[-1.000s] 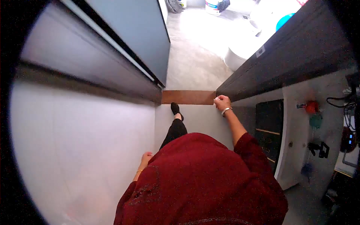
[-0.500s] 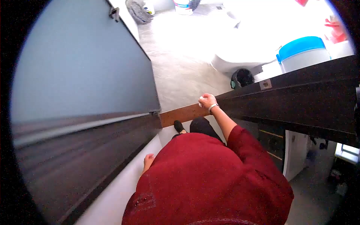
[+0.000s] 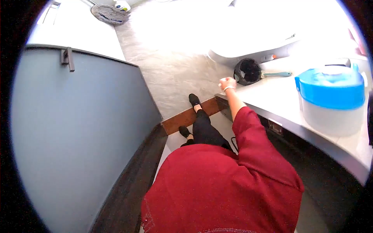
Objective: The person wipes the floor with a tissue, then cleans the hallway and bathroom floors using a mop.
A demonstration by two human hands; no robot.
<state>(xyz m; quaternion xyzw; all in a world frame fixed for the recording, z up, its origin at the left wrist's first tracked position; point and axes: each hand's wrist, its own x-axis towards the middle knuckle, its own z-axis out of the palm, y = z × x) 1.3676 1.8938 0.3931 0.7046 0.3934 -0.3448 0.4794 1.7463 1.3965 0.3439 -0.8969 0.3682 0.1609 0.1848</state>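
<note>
My right hand (image 3: 229, 83) is stretched forward with its fingers closed around something small and white that looks like crumpled tissue (image 3: 222, 79). A pale band circles that wrist. Just beyond the hand stands a small bin (image 3: 237, 79) with a black liner (image 3: 252, 70), a short gap away from the fingers. My left hand is out of sight, hidden by the red top or outside the picture.
A grey-blue door (image 3: 89, 116) with a dark handle (image 3: 68, 59) stands open at the left. A brown threshold (image 3: 178, 121) crosses the doorway underfoot. To the right are a blue-lidded container (image 3: 332, 91) and a teal-handled brush (image 3: 278, 74). A grey mop head (image 3: 110, 14) lies far left.
I have stepped forward, one foot now past the threshold. My right hand has come closer to the bin, still closed on the white tissue. My left hand has left the view.
</note>
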